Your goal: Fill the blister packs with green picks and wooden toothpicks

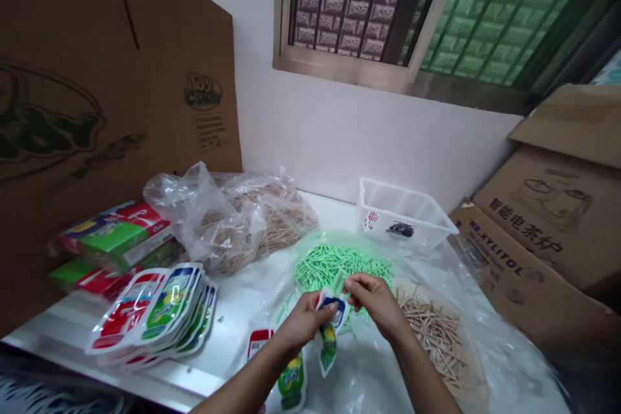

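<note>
My left hand (305, 319) pinches the top of a small printed pouch (330, 330), which hangs down over the table. My right hand (374, 301) is closed at the pouch's open top, its fingertips pressed together on something too small to make out. Just behind both hands lies a heap of green sticks (339, 265) on clear plastic. A heap of plain wooden sticks (431, 330) lies to the right of my right wrist. Another pouch (290, 381) lies flat under my left forearm.
A fanned stack of empty pouches (155, 310) lies at the left, with packaged boxes (116, 236) behind it. A plastic bag of wooden sticks (242, 220) sits at the back. A white plastic basket (402, 217) stands by the wall. Cardboard boxes (533, 233) crowd the right.
</note>
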`<state>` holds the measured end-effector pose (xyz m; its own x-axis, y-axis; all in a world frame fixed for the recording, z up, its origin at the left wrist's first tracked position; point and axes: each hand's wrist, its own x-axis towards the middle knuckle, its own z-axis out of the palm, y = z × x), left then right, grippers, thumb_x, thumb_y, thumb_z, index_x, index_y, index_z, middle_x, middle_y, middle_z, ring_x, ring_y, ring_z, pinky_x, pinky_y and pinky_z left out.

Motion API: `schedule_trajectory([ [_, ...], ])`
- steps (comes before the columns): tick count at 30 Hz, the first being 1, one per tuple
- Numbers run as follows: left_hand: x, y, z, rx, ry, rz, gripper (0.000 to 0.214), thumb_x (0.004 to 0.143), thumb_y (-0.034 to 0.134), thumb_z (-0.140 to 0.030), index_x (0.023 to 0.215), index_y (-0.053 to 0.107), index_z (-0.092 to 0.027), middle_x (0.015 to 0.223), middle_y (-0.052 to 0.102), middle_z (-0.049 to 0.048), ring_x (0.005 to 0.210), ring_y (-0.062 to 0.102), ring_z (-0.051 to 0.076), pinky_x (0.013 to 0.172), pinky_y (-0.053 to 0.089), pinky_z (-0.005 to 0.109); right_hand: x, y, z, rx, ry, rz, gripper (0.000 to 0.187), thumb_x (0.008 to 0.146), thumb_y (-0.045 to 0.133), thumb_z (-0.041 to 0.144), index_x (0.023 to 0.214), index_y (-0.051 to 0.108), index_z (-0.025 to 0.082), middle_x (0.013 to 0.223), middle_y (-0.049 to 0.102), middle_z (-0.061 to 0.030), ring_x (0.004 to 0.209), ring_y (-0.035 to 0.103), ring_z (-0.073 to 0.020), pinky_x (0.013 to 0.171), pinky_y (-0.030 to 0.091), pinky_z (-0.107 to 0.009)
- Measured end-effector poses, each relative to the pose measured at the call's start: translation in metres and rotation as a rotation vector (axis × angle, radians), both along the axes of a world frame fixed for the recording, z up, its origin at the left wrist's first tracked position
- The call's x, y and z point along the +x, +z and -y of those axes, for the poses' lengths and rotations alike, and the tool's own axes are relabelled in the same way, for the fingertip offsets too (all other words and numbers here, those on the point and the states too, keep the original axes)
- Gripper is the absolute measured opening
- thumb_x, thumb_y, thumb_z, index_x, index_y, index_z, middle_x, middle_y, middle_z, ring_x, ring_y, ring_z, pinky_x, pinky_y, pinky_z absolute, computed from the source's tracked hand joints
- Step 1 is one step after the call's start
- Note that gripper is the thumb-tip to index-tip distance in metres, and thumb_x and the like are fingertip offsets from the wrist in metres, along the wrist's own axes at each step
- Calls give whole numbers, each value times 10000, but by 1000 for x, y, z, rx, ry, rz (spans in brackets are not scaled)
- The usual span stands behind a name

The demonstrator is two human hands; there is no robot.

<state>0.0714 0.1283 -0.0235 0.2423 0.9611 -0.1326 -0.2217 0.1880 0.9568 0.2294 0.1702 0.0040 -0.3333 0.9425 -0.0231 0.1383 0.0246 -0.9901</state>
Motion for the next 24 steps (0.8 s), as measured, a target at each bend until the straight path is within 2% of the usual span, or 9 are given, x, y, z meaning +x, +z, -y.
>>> schedule_trajectory([
  [3, -1, -9, -2, 19, 16, 29, 377, 685, 664, -484, 711, 581, -117, 572, 464, -33, 496, 345, 65, 480, 231, 192, -1, -1, 1, 8, -61, 21, 228, 750, 564, 391, 725, 586, 165, 621, 571, 7, 548, 521, -132, 497, 402, -240],
  [7, 0, -16, -2, 21, 10, 69, 379, 692, 669, -476, 708, 560, -113, 594, 462, -25, 522, 372, 72, 507, 257, 192, -3, -7, 9, 108, -106, 65, 34, 735, 514, 223, 741, 513, 189, 665, 565, 22, 577, 495, -120, 551, 397, -229],
  [11, 3, -17, 1, 8, 2, 83, 402, 680, 671, -501, 675, 524, -127, 580, 434, -35, 507, 349, 67, 505, 258, 195, -6, -5, 14, 111, -100, 61, 159, 780, 518, 294, 896, 525, 185, 683, 521, 26, 598, 463, -121, 561, 378, -227],
  [15, 4, -11, 4, -6, -6, 134, 413, 645, 704, -495, 669, 530, -121, 594, 459, -27, 525, 379, 71, 519, 278, 195, -6, 1, 13, 165, -63, 119, 198, 789, 530, 375, 751, 543, 181, 654, 471, 29, 579, 419, -115, 546, 344, -226],
  [24, 5, -6, 7, -27, -18, 229, 398, 673, 702, -469, 750, 593, -94, 631, 535, 12, 567, 467, 96, 569, 349, 212, -4, -2, 15, 190, -107, 160, 44, 754, 453, 230, 724, 474, 205, 649, 463, 31, 633, 458, -141, 600, 380, -233],
])
